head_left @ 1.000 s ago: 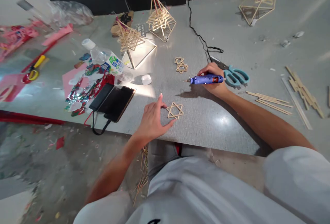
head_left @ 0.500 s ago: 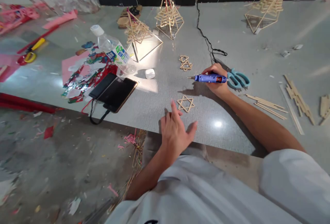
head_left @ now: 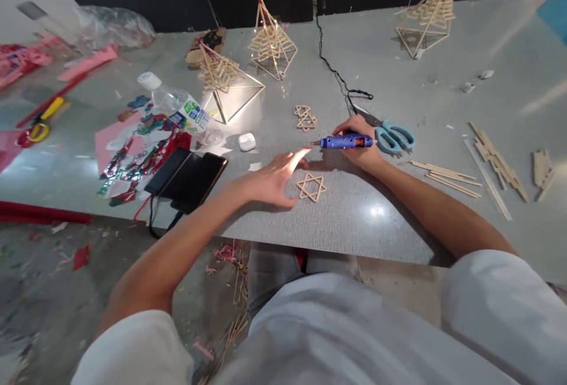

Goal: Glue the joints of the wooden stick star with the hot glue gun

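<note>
A six-pointed star of wooden sticks [head_left: 311, 187] lies flat on the grey table [head_left: 354, 219] near its front edge. My left hand [head_left: 277, 178] reaches over the table just left of the star, fingers stretched out and holding nothing. Behind the star, my right hand [head_left: 361, 149] is wrapped around a blue glue gun [head_left: 343, 142] whose nozzle points left. A smaller pair of stick stars [head_left: 305, 118] lies farther back.
Teal scissors [head_left: 392, 136] lie right of the glue gun, with loose sticks [head_left: 445, 175] and stick pieces [head_left: 498, 160] beyond. A phone [head_left: 188, 178], white earbud case [head_left: 247, 141], plastic bottle [head_left: 177, 103] and paper scraps sit left. Stick pyramids [head_left: 271, 42] stand behind. A black cord [head_left: 336, 75] trails back.
My left hand drew back toward my body at the table edge, then came forward again to the left side of the star. The right hand kept hold of the glue gun.
</note>
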A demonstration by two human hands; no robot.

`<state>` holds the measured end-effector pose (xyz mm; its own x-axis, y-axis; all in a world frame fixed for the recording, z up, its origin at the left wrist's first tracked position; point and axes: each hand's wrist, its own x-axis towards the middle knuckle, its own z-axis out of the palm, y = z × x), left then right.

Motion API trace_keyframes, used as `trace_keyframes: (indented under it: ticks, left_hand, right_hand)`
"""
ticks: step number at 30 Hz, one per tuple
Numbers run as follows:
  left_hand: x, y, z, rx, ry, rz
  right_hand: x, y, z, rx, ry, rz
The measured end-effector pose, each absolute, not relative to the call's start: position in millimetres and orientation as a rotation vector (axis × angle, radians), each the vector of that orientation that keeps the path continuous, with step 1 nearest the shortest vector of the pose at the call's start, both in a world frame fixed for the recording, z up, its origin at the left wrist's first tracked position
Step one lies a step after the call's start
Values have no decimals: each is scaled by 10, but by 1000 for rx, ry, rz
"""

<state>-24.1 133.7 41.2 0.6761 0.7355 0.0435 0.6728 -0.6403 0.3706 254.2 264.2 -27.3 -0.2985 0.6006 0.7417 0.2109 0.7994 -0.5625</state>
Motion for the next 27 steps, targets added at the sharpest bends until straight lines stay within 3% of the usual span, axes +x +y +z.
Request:
trace_keyframes:
  ticks: [10, 21, 27]
  left_hand:
    - [-143, 1275, 234, 2448, 1112, 396]
    - [443, 376, 52, 2371, 2171, 436]
    - [776, 175, 191, 2229, 2230, 343]
  right_hand:
    - [2557, 2608, -256, -644, -1874, 492]
    - [2536, 2643, -290, -630, -1865, 487]
    - [2551, 2645, -277, -581, -1865, 476]
